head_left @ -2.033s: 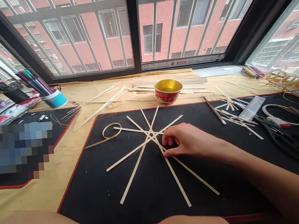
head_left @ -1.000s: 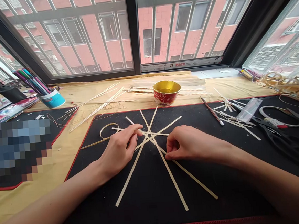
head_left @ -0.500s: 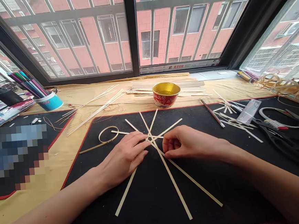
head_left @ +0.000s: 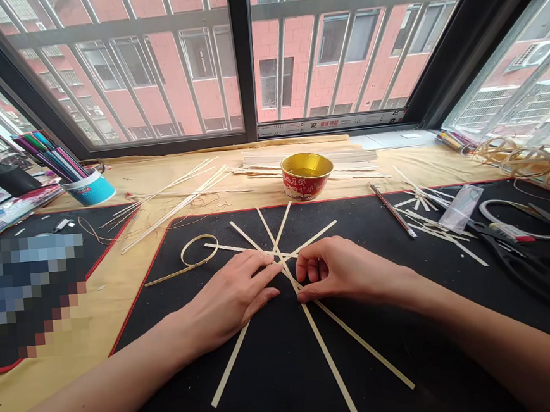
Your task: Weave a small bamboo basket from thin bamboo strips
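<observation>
Several thin pale bamboo strips (head_left: 324, 348) lie crossed in a star on a black mat (head_left: 278, 371). My left hand (head_left: 234, 295) rests flat on the left side of the crossing, fingers stretched out over the strips. My right hand (head_left: 341, 267) sits just right of the crossing, fingers curled, thumb and fingertips pressed down on the strips where they meet. A looped strip (head_left: 197, 253) lies to the left of the star, apart from both hands.
A red and gold bowl (head_left: 307, 174) stands behind the mat. More strips (head_left: 174, 204) lie at the back left, a blue cup of pens (head_left: 87, 186) far left. Scissors and pliers (head_left: 521, 247), a pencil (head_left: 392, 209) and coiled strips (head_left: 528, 160) are on the right.
My left arm has come into view and its hand has moved right onto the crossing of the strips. My right hand has stayed pressed at the centre.
</observation>
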The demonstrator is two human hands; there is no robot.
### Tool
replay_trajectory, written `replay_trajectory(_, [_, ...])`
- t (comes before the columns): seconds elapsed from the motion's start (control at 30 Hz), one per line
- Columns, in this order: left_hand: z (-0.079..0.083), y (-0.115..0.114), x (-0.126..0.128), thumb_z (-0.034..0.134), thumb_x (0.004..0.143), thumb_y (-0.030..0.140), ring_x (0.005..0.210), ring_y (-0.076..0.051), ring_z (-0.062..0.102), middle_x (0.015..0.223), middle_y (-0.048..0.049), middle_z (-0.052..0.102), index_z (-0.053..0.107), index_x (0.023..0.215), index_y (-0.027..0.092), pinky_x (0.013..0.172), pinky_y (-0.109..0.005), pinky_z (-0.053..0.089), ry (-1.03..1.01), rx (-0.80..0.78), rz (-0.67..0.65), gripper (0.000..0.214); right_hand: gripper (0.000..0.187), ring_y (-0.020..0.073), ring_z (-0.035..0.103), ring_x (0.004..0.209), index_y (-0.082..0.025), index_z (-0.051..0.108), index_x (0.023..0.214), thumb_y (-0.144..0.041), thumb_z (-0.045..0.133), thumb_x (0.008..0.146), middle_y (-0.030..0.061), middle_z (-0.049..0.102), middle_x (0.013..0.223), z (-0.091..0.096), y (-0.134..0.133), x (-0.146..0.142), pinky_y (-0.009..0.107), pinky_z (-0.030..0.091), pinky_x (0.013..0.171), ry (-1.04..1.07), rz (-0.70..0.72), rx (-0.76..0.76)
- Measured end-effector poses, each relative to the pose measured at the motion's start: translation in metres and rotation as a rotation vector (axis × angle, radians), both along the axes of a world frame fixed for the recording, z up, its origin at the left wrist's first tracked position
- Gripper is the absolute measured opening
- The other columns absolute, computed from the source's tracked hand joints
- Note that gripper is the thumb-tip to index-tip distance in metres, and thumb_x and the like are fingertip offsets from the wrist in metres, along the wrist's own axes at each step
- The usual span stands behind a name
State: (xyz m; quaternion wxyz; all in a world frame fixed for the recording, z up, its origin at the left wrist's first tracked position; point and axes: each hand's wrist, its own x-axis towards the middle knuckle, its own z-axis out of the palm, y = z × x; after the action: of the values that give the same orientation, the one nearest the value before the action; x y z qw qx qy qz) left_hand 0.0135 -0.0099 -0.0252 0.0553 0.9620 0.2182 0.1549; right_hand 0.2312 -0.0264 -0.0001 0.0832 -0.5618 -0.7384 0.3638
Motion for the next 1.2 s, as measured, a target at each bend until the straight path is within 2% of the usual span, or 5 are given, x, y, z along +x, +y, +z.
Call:
replay_trajectory(0.23, [0.0035,0.0023,-0.0001,0.044,0.095,0.031,0.106,-0.027,0.054,0.115,-0.0143,0.057,0.057,0.122,0.019,0.089,-0.044,0.05,0.082,-0.021,-0.029,0.033,0.022,0.009,0.052,0.059,-0.018,0.065,0.075,-0.035,0.075,0.065,-0.0036,0.06,0.065,-0.0013,-0.0003,-0.0015,0.02,0.034,0.053,-0.008,-0.019,-0.004])
replay_trajectory(0.57, [0.003,0.0037,-0.0003,0.043,0.095,0.032,0.103,-0.026,0.054,0.113,-0.0142,0.058,0.054,0.122,0.013,0.089,-0.043,0.05,0.078,-0.04,-0.012,0.035,0.023,0.0097,0.054,0.06,-0.019,0.065,0.076,-0.036,0.076,0.065,-0.0031,0.06,0.067,-0.0025,0.0018,0.0009,0.02,0.035,0.053,0.009,-0.019,-0.015])
replay_trajectory(0.77, [0.0022,0.0038,-0.0021,0.042,0.096,0.032,0.105,-0.026,0.054,0.114,-0.0138,0.058,0.056,0.118,0.014,0.089,-0.042,0.05,0.056,-0.035,-0.027,0.032,0.022,0.0094,0.053,0.06,-0.018,0.065,0.075,-0.035,0.077,0.065,-0.0029,0.06,0.067,-0.0016,0.001,-0.0014,0.02,0.035,0.053,-0.003,-0.027,-0.017])
replay_trajectory(1.0, [0.0027,0.0005,0.0005,0.045,0.094,0.033,0.112,-0.027,0.053,0.122,-0.0168,0.054,0.053,0.123,0.015,0.091,-0.043,0.05,0.069,-0.008,0.035,0.034,0.023,0.0099,0.053,0.06,-0.018,0.066,0.078,-0.037,0.073,0.068,-0.0026,0.06,0.067,-0.0068,0.0042,0.0043,0.02,0.037,0.053,0.086,-0.008,-0.062])
replay_trajectory(1.2, [0.0008,0.0009,-0.0003,0.043,0.095,0.022,0.105,-0.022,0.057,0.112,-0.0117,0.06,0.055,0.116,0.015,0.09,-0.036,0.052,-0.075,-0.088,0.041,0.025,0.02,0.0097,0.053,0.059,-0.016,0.065,0.079,-0.032,0.071,0.068,-0.0034,0.059,0.065,-0.0091,0.0075,0.0071,0.02,0.038,0.053,0.157,0.011,-0.125])
